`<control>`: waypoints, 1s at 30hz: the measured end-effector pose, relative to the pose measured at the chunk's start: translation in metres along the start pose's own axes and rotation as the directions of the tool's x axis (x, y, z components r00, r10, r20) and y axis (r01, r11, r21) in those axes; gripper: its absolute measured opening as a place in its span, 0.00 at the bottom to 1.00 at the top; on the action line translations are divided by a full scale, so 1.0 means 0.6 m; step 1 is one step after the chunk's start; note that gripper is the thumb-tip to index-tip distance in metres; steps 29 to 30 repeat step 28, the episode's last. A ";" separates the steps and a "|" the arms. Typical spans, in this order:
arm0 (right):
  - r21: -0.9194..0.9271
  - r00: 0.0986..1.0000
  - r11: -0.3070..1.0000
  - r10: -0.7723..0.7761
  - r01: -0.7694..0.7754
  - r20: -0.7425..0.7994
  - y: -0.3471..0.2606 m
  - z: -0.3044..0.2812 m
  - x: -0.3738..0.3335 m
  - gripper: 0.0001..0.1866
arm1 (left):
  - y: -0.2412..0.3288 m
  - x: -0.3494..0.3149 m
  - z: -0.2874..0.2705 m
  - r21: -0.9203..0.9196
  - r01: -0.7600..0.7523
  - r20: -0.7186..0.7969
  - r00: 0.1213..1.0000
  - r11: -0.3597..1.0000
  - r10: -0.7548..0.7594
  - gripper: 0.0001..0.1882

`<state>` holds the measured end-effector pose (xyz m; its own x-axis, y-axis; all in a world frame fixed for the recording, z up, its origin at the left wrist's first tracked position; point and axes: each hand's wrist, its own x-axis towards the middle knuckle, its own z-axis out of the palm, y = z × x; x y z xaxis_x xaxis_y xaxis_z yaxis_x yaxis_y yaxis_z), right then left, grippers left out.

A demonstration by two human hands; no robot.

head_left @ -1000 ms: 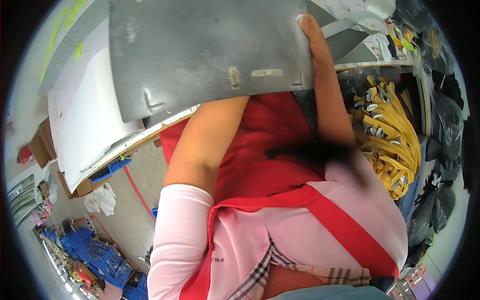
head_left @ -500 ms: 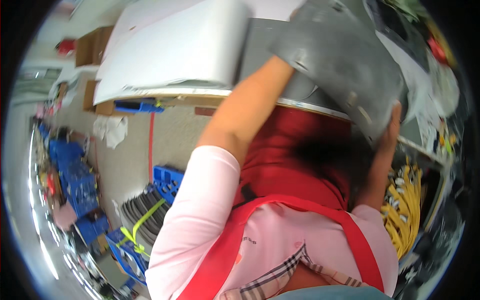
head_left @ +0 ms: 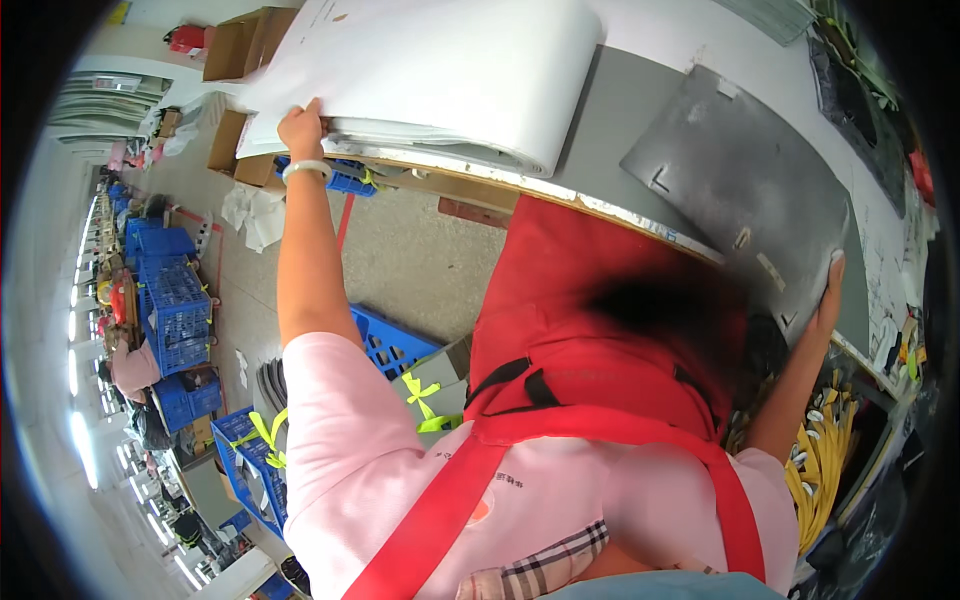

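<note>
My left hand [head_left: 303, 132], with a pale bangle at the wrist, is closed on the near left edge of the white sheets [head_left: 430, 80]. These lie layered on the table and fold over in a rounded bend at their right end. On the right, my right hand [head_left: 828, 290] grips the near right edge of a dark grey panel [head_left: 740, 170], a flat piece with small slots and pale marks. Part of that hand's fingers is hidden by the panel. Under the panel a flat grey sheet [head_left: 610, 120] shows on the table.
The table's front edge [head_left: 600, 208] runs before my red apron [head_left: 570, 300]. Yellow straps [head_left: 825, 450] hang below at the right. Blue crates [head_left: 180, 310] and cardboard boxes [head_left: 245, 45] stand on the left. A black sheet [head_left: 855, 120] lies at the far right.
My left hand has left the grey panel and moved left to the white sheets' edge. The panel, tilted up before, now lies lower on the table; my right hand stays at its edge.
</note>
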<state>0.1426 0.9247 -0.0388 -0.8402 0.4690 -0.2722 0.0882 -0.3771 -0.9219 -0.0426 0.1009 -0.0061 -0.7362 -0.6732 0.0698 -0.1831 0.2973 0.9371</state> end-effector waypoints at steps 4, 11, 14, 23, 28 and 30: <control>-0.234 0.998 0.970 -0.066 0.065 0.001 -0.019 0.045 0.059 0.32 | -0.052 -0.007 -0.013 -0.075 0.089 0.016 0.996 0.993 -0.088 0.19; -0.667 0.923 0.689 -0.008 0.283 0.384 -0.016 0.139 0.135 0.20 | 0.012 -0.083 -0.032 -0.077 -0.412 -0.040 0.911 0.908 0.410 0.25; -0.712 0.935 0.647 -0.005 0.274 0.356 -0.017 0.097 0.178 0.17 | 0.154 -0.309 0.084 -0.088 -0.493 0.282 0.821 0.866 0.496 0.09; -0.684 0.960 0.716 0.071 0.139 0.270 -0.022 0.171 0.136 0.07 | 0.136 -0.552 0.269 -0.095 -0.871 0.781 0.235 0.481 0.579 0.15; -0.632 0.949 0.763 0.083 0.136 0.304 -0.020 0.153 0.150 0.07 | 0.137 -0.548 0.282 -0.077 -0.845 0.872 0.200 0.529 0.446 0.17; -0.632 0.949 0.763 0.083 0.136 0.304 -0.020 0.153 0.150 0.07 | 0.137 -0.548 0.282 -0.077 -0.845 0.872 0.200 0.529 0.446 0.17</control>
